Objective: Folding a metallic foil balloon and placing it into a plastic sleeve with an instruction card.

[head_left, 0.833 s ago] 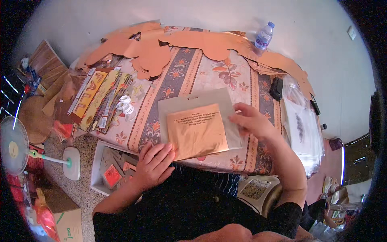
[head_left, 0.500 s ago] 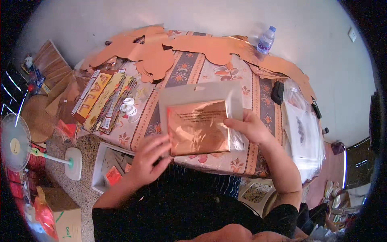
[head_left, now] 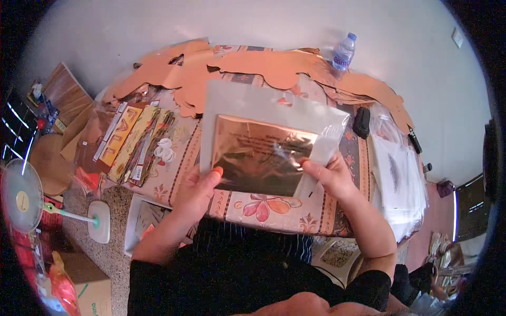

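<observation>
Holding: both hands lift a clear plastic sleeve [head_left: 263,113] with a shiny copper-coloured card [head_left: 261,155] inside it, raised above the near edge of the table [head_left: 274,213], in the head view, the only one given.
Left hand [head_left: 196,190]: closed on the sleeve's lower left corner, thumb on the front face touching the card's lower left edge, the other fingers hidden behind the sleeve.
Right hand [head_left: 331,176]: pinching the sleeve's lower right part, thumb pressed on the front at the card's right edge, fingers curled behind the plastic.
Card: tilted slightly, dark print on its face too small to tell, glare across the middle.
Sleeve: wider than the card, with bare plastic above it and on the right.
Table: covered by a patterned cloth with floral borders, seen under and around the sleeve.
Far edge: flat orange-brown cardboard cutouts [head_left: 253,66] lie in an overlapping row across the table's back.
Bottle: a clear water bottle [head_left: 343,52] with a blue cap stands at the back right, just beside the cutouts.
Left side of table: long flat packets [head_left: 132,139] in yellow and brown lie side by side, with a small white object [head_left: 164,150] near them.
Right side of table: a small black device [head_left: 361,122] lies beside a stack of plastic-wrapped white sheets [head_left: 398,179].
Floor, left: a white standing fan [head_left: 23,196] with its base [head_left: 99,221] near the table, and a cardboard box [head_left: 87,287] low down.
</observation>
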A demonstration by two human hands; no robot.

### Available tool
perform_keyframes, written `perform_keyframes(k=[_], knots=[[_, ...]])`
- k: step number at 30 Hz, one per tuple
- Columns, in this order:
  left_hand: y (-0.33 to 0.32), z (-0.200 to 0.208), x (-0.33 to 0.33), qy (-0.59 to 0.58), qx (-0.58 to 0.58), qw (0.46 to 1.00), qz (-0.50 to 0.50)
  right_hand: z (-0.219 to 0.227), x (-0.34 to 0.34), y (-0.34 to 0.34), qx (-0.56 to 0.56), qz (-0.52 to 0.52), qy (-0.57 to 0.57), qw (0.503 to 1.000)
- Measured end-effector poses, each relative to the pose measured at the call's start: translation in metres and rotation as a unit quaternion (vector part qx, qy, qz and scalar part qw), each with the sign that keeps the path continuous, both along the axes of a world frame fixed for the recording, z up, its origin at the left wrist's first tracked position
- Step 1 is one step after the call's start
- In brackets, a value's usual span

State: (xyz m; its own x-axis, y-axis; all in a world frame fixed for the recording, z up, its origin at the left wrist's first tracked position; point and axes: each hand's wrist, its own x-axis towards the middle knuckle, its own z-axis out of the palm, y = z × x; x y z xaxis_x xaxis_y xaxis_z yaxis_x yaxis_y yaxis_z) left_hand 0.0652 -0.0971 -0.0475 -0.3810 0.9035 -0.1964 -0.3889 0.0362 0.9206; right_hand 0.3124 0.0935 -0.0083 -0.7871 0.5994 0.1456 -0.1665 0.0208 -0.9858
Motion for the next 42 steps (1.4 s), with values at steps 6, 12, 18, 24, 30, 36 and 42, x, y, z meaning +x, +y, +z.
perform_keyframes(k=[6,12,18,24,30,36,42], knots=[[0.011,0.018,0.009,0.051,0.125,0.991,-0.006,0.011,-0.001,-0.003,-0.040,-0.011,-0.057,0.997],[0.012,0.021,0.012,0.111,0.125,0.985,-0.047,0.007,-0.001,-0.001,-0.025,-0.041,-0.028,0.998],[0.003,0.013,0.011,0.142,0.112,0.984,-0.012,0.012,-0.006,0.000,-0.039,0.010,-0.092,0.995],[0.005,0.010,0.010,0.201,0.114,0.973,0.006,0.010,-0.004,-0.001,-0.044,0.004,-0.064,0.997],[0.000,0.009,0.005,0.197,0.076,0.977,-0.041,0.012,-0.007,0.000,-0.021,-0.001,-0.074,0.997],[-0.001,0.010,0.006,0.200,0.066,0.976,-0.055,0.009,-0.005,0.004,-0.029,-0.004,-0.100,0.995],[0.003,0.023,0.013,0.143,0.080,0.986,-0.034,0.012,-0.007,0.004,-0.044,-0.011,-0.106,0.993]])
